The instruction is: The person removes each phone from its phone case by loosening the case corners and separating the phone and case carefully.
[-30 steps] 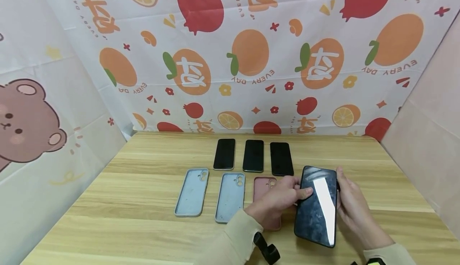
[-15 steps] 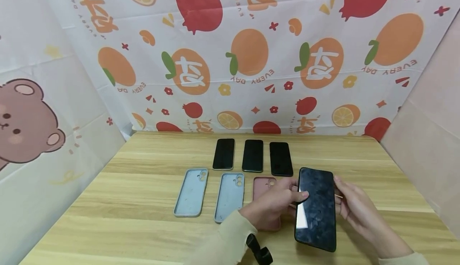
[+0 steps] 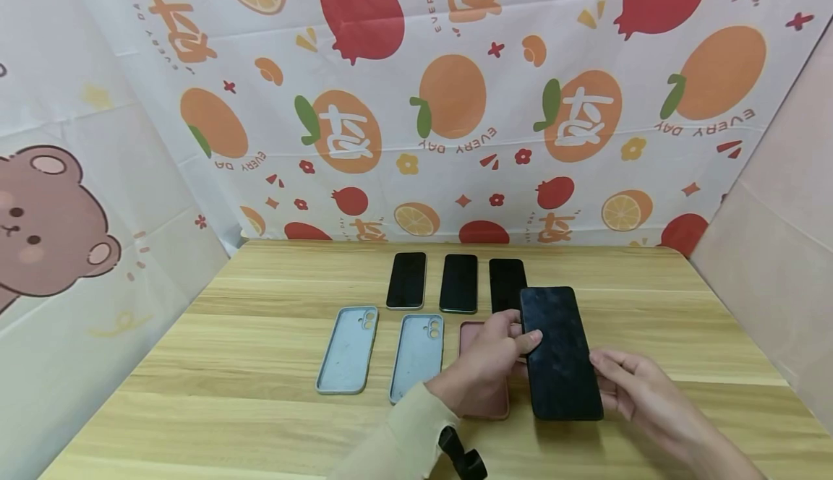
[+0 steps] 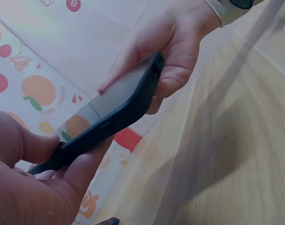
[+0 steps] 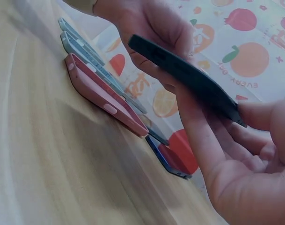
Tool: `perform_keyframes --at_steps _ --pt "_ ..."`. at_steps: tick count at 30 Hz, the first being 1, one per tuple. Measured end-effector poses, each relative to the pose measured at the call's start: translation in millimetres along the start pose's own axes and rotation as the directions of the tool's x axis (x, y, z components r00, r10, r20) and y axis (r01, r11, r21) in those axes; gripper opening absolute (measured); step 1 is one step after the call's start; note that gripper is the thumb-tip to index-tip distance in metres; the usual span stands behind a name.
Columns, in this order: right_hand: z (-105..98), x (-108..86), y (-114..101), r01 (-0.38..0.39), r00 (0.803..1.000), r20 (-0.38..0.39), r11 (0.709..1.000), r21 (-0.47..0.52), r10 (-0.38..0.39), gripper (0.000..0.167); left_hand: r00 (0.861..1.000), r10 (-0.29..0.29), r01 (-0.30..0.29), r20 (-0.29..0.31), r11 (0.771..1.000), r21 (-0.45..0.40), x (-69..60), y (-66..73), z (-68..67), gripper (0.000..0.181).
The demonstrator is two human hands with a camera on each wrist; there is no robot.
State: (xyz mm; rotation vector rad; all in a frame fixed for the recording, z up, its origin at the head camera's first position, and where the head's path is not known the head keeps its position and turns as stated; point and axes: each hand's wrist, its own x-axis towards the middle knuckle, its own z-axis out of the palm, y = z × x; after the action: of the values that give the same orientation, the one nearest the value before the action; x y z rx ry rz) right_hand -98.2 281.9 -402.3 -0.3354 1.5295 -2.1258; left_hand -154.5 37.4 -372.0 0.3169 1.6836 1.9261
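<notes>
Above the right part of the table, both hands hold a smartphone (image 3: pixel 562 364) with a black screen, raised and tilted. A dark case (image 4: pixel 128 110) wraps its edge in the left wrist view. My left hand (image 3: pixel 484 361) grips its left edge, thumb on the front and fingers behind. On the opposite side, my right hand (image 3: pixel 644 397) pinches the lower right edge between thumb and fingers. Beneath the left hand lies a pink phone case (image 3: pixel 496 402), partly covered by that hand. The right wrist view shows the held phone's dark side (image 5: pixel 193 77) edge-on.
Two light blue phone cases (image 3: pixel 348 350) lie inside-up to the left of the pink one. Behind them is a row of three black-screened phones (image 3: pixel 458 283), the rightmost partly hidden by the held one. A fruit-print cloth (image 3: pixel 449 176) hangs behind the wooden table (image 3: pixel 228 393).
The held phone has moved up and left and turned, its top leaning left. Its bright screen reflection has gone. My right hand has shifted down along the right edge.
</notes>
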Motion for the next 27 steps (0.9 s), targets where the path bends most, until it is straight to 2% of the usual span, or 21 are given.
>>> perform_keyframes --at_steps 3,6,9,14,18,22,27 --pt "-1 -1.9 1 -0.044 0.999 -0.018 0.997 -0.058 0.043 0.038 1.000 0.020 -0.021 -0.011 0.999 -0.025 -0.2 -0.3 -1.4 0.029" --pt "-3 -4.1 3 -0.097 0.994 -0.071 0.984 -0.151 0.087 0.057 0.999 0.029 -0.030 -0.033 0.999 -0.030 -0.2 -1.0 -2.1 0.030" --pt "-7 -5.8 5 -0.121 0.991 -0.076 0.973 -0.195 0.108 0.073 0.998 0.031 -0.032 -0.047 0.999 -0.027 0.0 -1.8 -2.8 0.031" --pt "-10 -6.2 7 -0.047 0.998 0.043 0.992 -0.117 0.052 0.067 1.000 0.013 -0.014 -0.013 0.997 -0.073 1.1 -0.2 -3.2 0.031" --pt "-11 -6.6 9 0.020 0.992 0.122 0.999 -0.029 -0.017 0.061 1.000 -0.006 0.007 0.006 0.998 -0.070 1.6 2.2 -3.0 0.033" --pt "-12 -8.8 10 0.019 0.997 0.074 0.998 -0.067 -0.014 0.067 1.000 -0.024 0.025 0.016 0.997 -0.076 1.8 2.4 -3.2 0.033" --pt "-11 -8.8 11 0.026 0.999 0.030 0.993 -0.115 -0.023 0.068 1.000 -0.008 0.008 -0.005 0.999 -0.049 2.9 1.4 -1.9 0.040"
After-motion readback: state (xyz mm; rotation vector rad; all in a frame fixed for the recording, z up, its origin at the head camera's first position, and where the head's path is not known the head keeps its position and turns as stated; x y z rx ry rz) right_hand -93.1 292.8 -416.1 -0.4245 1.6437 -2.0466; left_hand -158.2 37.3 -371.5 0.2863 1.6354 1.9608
